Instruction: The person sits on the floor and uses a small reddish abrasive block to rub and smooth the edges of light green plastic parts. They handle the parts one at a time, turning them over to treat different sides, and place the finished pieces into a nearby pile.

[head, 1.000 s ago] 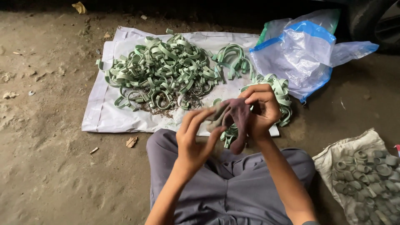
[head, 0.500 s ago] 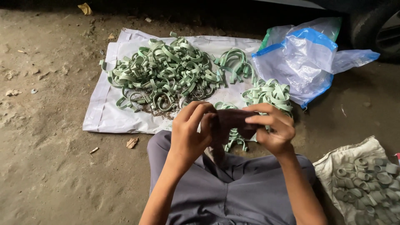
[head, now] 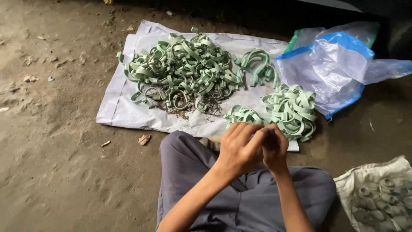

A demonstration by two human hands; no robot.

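Observation:
My left hand (head: 239, 150) and my right hand (head: 275, 148) are pressed together over my lap, fingers curled around a small dark strip (head: 269, 130); only a sliver of it shows between the fingertips. Just beyond the hands lies a small heap of pale green looped bands (head: 292, 109). A much bigger tangle of the same green bands (head: 184, 71) lies on a white sheet (head: 120, 114) spread on the dirt floor. My grey trousers (head: 189, 167) fill the foreground.
A crumpled clear and blue plastic bag (head: 339, 64) lies at the back right. A white sack (head: 380, 195) with several grey-green ring-shaped pieces sits at the lower right. Dirt floor (head: 56, 141) with scattered debris stretches to the left.
The dark strip, stretched out between my hands a second ago, is now bunched and almost hidden inside them. The hands have drawn close together and lower, toward my lap.

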